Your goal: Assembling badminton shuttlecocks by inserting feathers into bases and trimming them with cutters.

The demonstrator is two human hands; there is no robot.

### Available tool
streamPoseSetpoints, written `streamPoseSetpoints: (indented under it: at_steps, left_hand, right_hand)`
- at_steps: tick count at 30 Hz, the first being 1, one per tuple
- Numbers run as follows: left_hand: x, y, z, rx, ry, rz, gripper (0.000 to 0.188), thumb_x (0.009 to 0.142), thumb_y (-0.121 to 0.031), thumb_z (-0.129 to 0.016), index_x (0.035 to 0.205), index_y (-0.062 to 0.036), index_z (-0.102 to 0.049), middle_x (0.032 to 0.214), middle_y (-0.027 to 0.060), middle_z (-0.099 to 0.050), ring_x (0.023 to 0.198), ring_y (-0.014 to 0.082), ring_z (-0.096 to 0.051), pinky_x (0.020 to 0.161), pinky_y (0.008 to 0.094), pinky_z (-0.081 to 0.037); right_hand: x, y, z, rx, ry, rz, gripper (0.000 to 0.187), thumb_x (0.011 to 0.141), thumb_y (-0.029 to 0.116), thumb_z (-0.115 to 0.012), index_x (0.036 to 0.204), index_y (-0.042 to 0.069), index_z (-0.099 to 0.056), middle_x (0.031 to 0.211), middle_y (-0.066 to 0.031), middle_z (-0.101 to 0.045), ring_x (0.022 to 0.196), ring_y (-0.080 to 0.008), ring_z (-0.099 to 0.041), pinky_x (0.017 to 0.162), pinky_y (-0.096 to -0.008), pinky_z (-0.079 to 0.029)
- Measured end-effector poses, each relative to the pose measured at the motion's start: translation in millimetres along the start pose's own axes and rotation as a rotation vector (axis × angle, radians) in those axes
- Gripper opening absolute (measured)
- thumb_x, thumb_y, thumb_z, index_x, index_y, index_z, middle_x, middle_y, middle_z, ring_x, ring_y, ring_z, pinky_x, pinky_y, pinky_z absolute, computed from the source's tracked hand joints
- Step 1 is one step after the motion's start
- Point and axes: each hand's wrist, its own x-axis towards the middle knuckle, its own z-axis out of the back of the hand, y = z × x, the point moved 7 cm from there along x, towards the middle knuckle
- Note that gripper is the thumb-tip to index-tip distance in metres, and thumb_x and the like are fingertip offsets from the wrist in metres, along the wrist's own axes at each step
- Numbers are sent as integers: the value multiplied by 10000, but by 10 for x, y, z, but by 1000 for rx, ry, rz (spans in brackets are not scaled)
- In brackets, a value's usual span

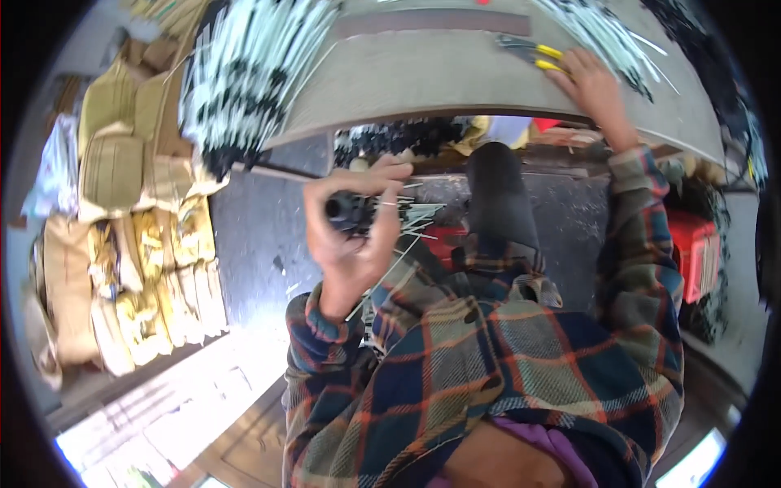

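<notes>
My left hand (354, 232) is wrapped round a bundle of thin pale strips held over my lap. The bundle's black end (346, 211) points up out of the fist, and the pale strips (419, 216) fan out past the fingers on the far side. Reaching forward over the workbench (415, 77), my right hand (594, 88) has its fingers closed at the yellow handles of a pair of pliers (533, 53). The pliers lie on the bench top with their dark jaws toward the left. The grip's underside is hidden.
A large heap of pale strips with black ends (252, 73) hangs over the bench's left edge; another pile (606, 41) lies beyond my right hand. Brown cardboard boxes (114, 175) and yellow packets (154, 301) stand left. A red crate (691, 256) sits at the right.
</notes>
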Motion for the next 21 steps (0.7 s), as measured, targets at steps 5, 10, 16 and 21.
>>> streamPoseSetpoints:
  at_steps: [5,10,16,21]
  left_hand:
    - [-378,66,98,115,27,137,211,777,100,-505,926,20,-380,836,151,-565,863,283,-616,903,477,-427]
    - [-563,91,63,233,-126,107,265,736,51,-597,927,4,-419,837,150,-606,876,264,-624,892,453,-439]
    - [-545,117,82,169,-151,94,320,687,58,-616,932,5,-418,871,174,-615,878,281,-621,888,464,-436]
    - [-586,151,113,193,-93,83,384,632,74,-622,940,-2,-406,897,185,-615,882,293,-618,892,440,-439]
  right_hand:
    - [31,201,178,248,66,-142,187,825,251,-574,820,70,-526,790,-79,-522,662,-231,-545,578,-311,-441]
    - [-57,1675,836,959,293,67,201,770,82,-569,964,39,-590,909,-124,-535,801,-248,-559,671,-281,-447]
    - [3,2025,1132,593,338,211,320,717,45,-577,1034,-3,-583,1106,-143,-498,1029,-308,-505,945,-458,-356]
    - [170,2046,1241,307,318,320,289,785,38,-522,1067,-17,-545,1184,-122,-464,1106,-308,-465,1015,-518,-240]
